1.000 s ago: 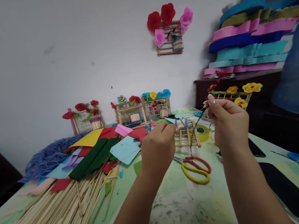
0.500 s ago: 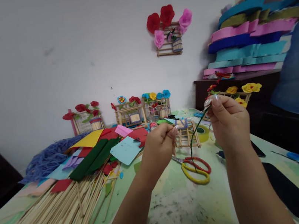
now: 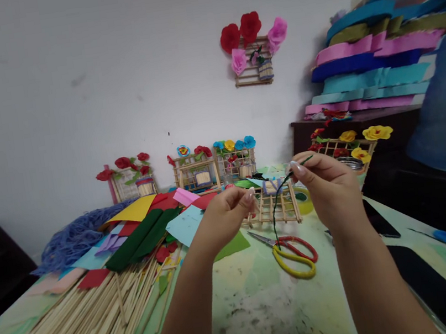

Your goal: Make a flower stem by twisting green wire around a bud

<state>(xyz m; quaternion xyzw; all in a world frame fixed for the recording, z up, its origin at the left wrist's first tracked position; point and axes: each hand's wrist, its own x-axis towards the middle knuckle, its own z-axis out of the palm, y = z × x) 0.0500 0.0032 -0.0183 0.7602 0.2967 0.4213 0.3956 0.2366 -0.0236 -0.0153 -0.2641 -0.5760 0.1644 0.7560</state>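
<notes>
My right hand (image 3: 329,187) pinches the upper end of a thin dark green twisted stem (image 3: 274,209) between thumb and fingers. The stem hangs down in a curve, its lower end over the scissors (image 3: 293,257) with red and yellow handles. To the left, my left hand (image 3: 230,213) is closed, thumb against fingertips; whatever lies in that pinch is too small to make out. Behind the two hands a small stick lattice frame (image 3: 282,208) with a stick bundle tied in blue yarn lies on the table, partly hidden by my left fingers.
Bamboo sticks (image 3: 54,326), coloured paper sheets (image 3: 145,234) and blue yarn (image 3: 78,236) cover the table's left. A roll of tape (image 3: 305,202) lies behind the stem. Dark flat devices (image 3: 428,281) lie at right. Decorated flower frames (image 3: 196,171) lean on the wall.
My right hand has come down and to the left, bringing the stem along. My left hand has shifted slightly left, away from the stem, uncovering more of the lattice frame.
</notes>
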